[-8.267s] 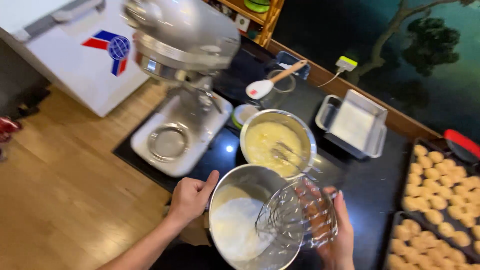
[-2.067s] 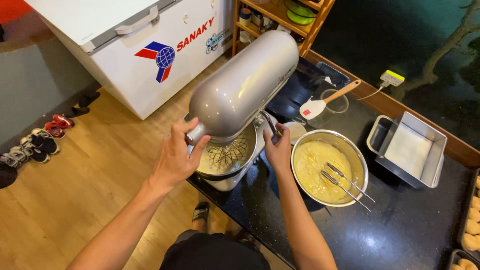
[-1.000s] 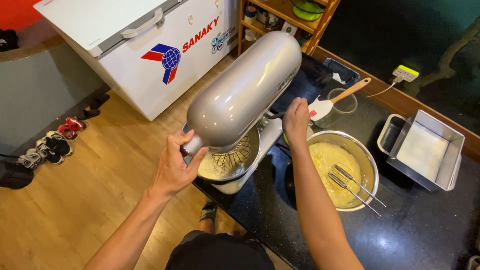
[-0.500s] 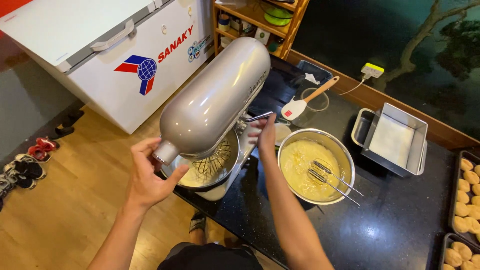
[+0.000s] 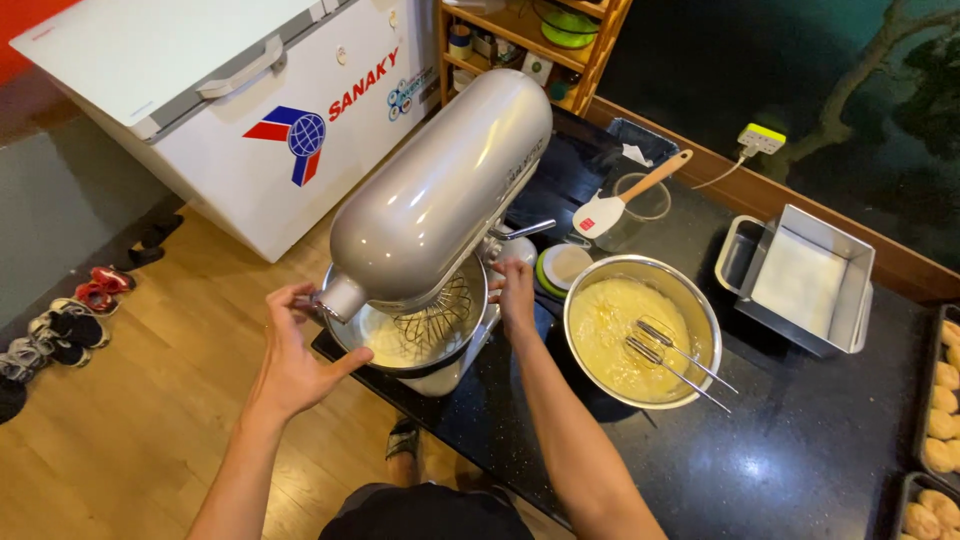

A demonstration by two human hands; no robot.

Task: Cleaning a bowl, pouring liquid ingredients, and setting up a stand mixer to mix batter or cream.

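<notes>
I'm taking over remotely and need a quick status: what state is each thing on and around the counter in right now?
Stand mixer: head down, whisk in its bowl.
Mixer bowl: seated, holds pale mix.
Left hand: open, at the mixer head's front.
Right hand: on the mixer's side.
Batter bowl: yellow batter, two beaters resting inside.
Loaf pan: paper-lined, unfilled.
Spatula: lying across a small glass bowl.
Chest freezer: lid shut.

A warm wooden plank floor [image 5: 120,440] fills the lower left. At ten o'clock stands a white chest freezer [image 5: 200,110] with a grey handle; shoes [image 5: 70,320] lie at nine o'clock. A wooden shelf unit [image 5: 530,40] sits at twelve o'clock. A glossy black countertop [image 5: 800,450] — catching overhead light — spans the right.
</notes>
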